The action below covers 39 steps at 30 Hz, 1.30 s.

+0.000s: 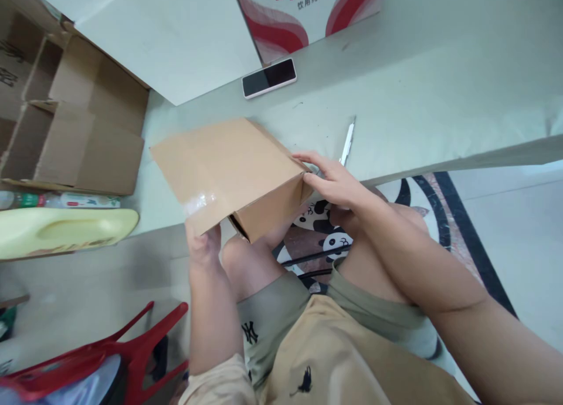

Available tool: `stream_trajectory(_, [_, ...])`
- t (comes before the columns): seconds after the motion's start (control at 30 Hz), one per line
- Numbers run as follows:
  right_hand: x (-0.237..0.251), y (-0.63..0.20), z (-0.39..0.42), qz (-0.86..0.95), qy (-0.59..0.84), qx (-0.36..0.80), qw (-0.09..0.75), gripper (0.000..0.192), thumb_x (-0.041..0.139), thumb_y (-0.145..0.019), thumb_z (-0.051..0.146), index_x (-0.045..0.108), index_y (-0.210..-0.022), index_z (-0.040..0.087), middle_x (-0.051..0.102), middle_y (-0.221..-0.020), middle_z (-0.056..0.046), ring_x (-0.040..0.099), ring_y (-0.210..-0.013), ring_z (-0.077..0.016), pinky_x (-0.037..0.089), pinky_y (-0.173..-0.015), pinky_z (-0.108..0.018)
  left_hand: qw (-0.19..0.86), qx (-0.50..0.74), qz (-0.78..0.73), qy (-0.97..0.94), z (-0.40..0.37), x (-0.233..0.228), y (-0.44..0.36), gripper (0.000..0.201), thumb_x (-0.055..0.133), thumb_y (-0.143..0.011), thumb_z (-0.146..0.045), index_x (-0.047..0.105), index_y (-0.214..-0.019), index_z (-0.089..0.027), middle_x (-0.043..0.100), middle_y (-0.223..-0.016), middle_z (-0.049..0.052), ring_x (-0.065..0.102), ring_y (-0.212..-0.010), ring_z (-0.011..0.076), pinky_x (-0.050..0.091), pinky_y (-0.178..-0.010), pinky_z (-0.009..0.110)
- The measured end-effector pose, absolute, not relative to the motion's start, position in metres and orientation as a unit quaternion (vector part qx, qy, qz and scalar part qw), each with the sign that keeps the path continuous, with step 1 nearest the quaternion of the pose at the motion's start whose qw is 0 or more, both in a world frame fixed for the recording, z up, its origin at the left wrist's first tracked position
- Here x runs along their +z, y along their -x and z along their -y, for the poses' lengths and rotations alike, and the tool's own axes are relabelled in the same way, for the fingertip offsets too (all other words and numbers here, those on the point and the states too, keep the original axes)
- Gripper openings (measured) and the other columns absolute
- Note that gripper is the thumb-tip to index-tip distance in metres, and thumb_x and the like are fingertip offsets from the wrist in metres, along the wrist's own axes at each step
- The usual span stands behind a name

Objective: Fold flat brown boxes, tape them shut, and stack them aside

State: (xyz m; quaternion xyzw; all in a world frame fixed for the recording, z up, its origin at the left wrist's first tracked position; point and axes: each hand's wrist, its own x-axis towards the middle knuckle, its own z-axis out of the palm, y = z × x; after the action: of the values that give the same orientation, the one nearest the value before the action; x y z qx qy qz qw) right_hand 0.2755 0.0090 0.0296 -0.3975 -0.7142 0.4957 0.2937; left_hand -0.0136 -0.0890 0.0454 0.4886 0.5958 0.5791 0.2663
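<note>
A brown cardboard box (pixel 229 167) is held tilted above my knees, with a strip of clear tape near its lower left corner. My left hand (pixel 203 243) grips that lower left corner from below, thumb on the taped edge. My right hand (pixel 332 182) presses on the box's right corner, fingers laid along the top edge. Just beyond my right hand a white pen-like tool (pixel 347 142) lies on the pale floor.
A white-cased phone (pixel 269 77) lies face up farther out, in front of a red-and-white carton (pixel 308 9). Open cardboard boxes (pixel 74 117) stand at left, with a pale yellow object (pixel 65 229) and a plastic bottle below them. A red stool (pixel 109 352) is bottom left.
</note>
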Motion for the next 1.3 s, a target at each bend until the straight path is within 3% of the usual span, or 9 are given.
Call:
stream_trajectory(0.13, [0.024, -0.270, -0.007, 0.685, 0.342, 0.564, 0.309, 0.082, 0.065, -0.088, 0.051, 0.031, -0.159, 0.029, 0.062, -0.143, -0.011, 0.059, -0.135, -0.0292, 0.047, -0.115, -0.055, 0.331, 0.589, -0.574, -0.463, 0.103, 0.044, -0.002, 0.076, 0.068, -0.047, -0.090, 0.076, -0.099, -0.035, 0.075, -0.104, 0.008, 0.067, -0.115, 0.0368, 0.057, -0.101, 0.052])
stream_trajectory(0.23, [0.018, -0.264, -0.007, 0.681, 0.315, 0.553, 0.362, 0.094, 0.072, -0.084, 0.048, 0.021, -0.161, 0.027, 0.065, -0.138, -0.013, 0.067, -0.123, -0.0259, 0.055, -0.107, -0.046, 0.377, 0.605, -0.554, -0.431, 0.101, 0.038, -0.009, 0.076, 0.066, -0.051, -0.090, 0.076, -0.105, -0.037, 0.074, -0.115, 0.007, 0.065, -0.124, 0.0342, 0.055, -0.106, 0.048])
stream_trajectory(0.37, [0.018, -0.261, -0.009, 0.670, 0.339, 0.558, 0.351, 0.093, 0.071, -0.082, 0.040, 0.022, -0.159, 0.022, 0.065, -0.137, -0.013, 0.071, -0.109, -0.0239, 0.061, -0.092, -0.041, 0.407, 0.578, -0.574, -0.414, 0.095, 0.024, -0.006, 0.081, 0.093, -0.031, -0.066, 0.077, -0.104, -0.035, 0.076, -0.113, 0.006, 0.067, -0.121, 0.0323, 0.056, -0.106, 0.043])
stream_trajectory(0.47, [0.020, -0.262, -0.010, 0.642, 0.341, 0.600, 0.333, 0.096, 0.070, -0.079, 0.038, 0.022, -0.158, 0.019, 0.053, -0.151, -0.017, 0.069, -0.112, -0.0238, 0.062, -0.090, -0.039, 0.387, 0.555, -0.611, -0.411, 0.092, 0.016, -0.002, 0.074, 0.101, -0.030, -0.043, 0.077, -0.099, -0.029, 0.077, -0.107, 0.007, 0.072, -0.109, 0.0283, 0.059, -0.100, 0.040])
stream_trajectory(0.7, [0.012, -0.257, -0.012, 0.667, 0.414, 0.475, 0.397, 0.114, 0.076, -0.076, 0.052, 0.009, -0.162, 0.021, 0.063, -0.136, -0.016, 0.067, -0.118, -0.0286, 0.057, -0.099, -0.046, 0.265, 0.544, -0.679, -0.415, 0.086, 0.009, 0.000, 0.071, 0.096, -0.046, -0.053, 0.070, -0.101, -0.019, 0.074, -0.103, 0.010, 0.072, -0.107, 0.0268, 0.058, -0.100, 0.039])
stream_trajectory(0.87, [0.015, -0.258, -0.008, 0.663, 0.441, 0.421, 0.435, 0.091, 0.070, -0.081, 0.049, 0.027, -0.157, 0.022, 0.066, -0.130, -0.014, 0.068, -0.110, -0.0277, 0.058, -0.092, -0.045, 0.200, 0.579, -0.689, -0.386, 0.081, 0.011, -0.004, 0.066, 0.091, -0.055, -0.054, 0.064, -0.105, -0.019, 0.073, -0.104, 0.010, 0.072, -0.102, 0.0252, 0.059, -0.093, 0.038])
stream_trajectory(1.0, [0.023, -0.259, -0.006, 0.672, 0.399, 0.422, 0.460, 0.053, 0.066, -0.084, 0.048, 0.059, -0.130, 0.022, 0.065, -0.135, -0.012, 0.063, -0.123, -0.0267, 0.053, -0.104, -0.044, 0.167, 0.562, -0.716, -0.379, 0.087, 0.015, -0.003, 0.059, 0.090, -0.057, -0.049, 0.064, -0.101, -0.018, 0.072, -0.099, 0.008, 0.071, -0.095, 0.0232, 0.059, -0.086, 0.034])
stream_trajectory(1.17, [0.026, -0.258, -0.005, 0.610, 0.399, 0.468, 0.499, 0.034, 0.049, -0.095, 0.048, 0.066, -0.107, 0.021, 0.072, -0.103, -0.006, 0.066, -0.093, -0.0190, 0.056, -0.088, -0.037, 0.239, 0.639, -0.661, -0.314, 0.094, 0.011, 0.014, 0.038, 0.071, -0.073, -0.059, 0.064, -0.080, -0.022, 0.063, -0.073, 0.000, 0.063, -0.067, 0.0148, 0.050, -0.059, 0.027])
stream_trajectory(1.3, [0.029, -0.264, -0.003, 0.597, 0.366, 0.491, 0.519, 0.027, 0.054, -0.091, 0.043, 0.067, -0.097, 0.021, 0.070, -0.092, -0.003, 0.061, -0.080, -0.0154, 0.053, -0.079, -0.032, 0.259, 0.599, -0.670, -0.354, 0.097, 0.014, 0.027, 0.036, 0.090, -0.057, -0.042, 0.073, -0.087, -0.032, 0.073, -0.087, -0.005, 0.070, -0.091, 0.0214, 0.059, -0.082, 0.037])
